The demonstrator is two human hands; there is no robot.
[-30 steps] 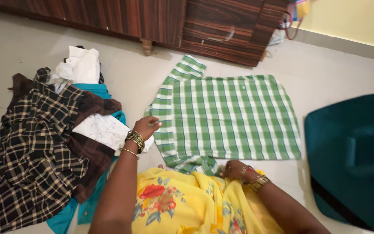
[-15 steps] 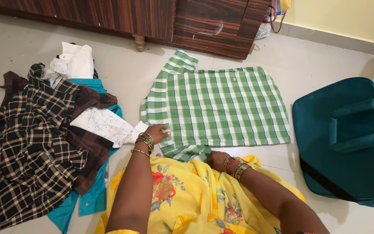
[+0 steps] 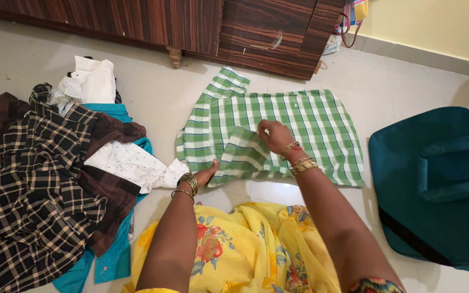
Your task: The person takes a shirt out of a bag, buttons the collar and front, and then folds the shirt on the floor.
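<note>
A green and white checked shirt point(image 3: 305, 127) lies spread flat on the pale tiled floor, its far sleeve sticking out toward a wooden cabinet. My right hand point(image 3: 273, 135) pinches the near sleeve point(image 3: 241, 157) and holds it folded over the shirt's body. My left hand point(image 3: 208, 173) presses flat on the shirt's near edge at the shoulder, where the sleeve folds. Both wrists wear gold bangles. My yellow flowered garment point(image 3: 245, 247) fills the bottom of the view.
A heap of clothes point(image 3: 55, 168) lies at the left: a dark checked shirt, a white dotted one, a teal one. A teal bag point(image 3: 435, 179) sits at the right. A dark wooden cabinet point(image 3: 191, 24) stands along the back.
My right hand has lifted the near sleeve from beside my lap and folded it up over the shirt's body. My left hand shifted slightly to the shirt's near edge.
</note>
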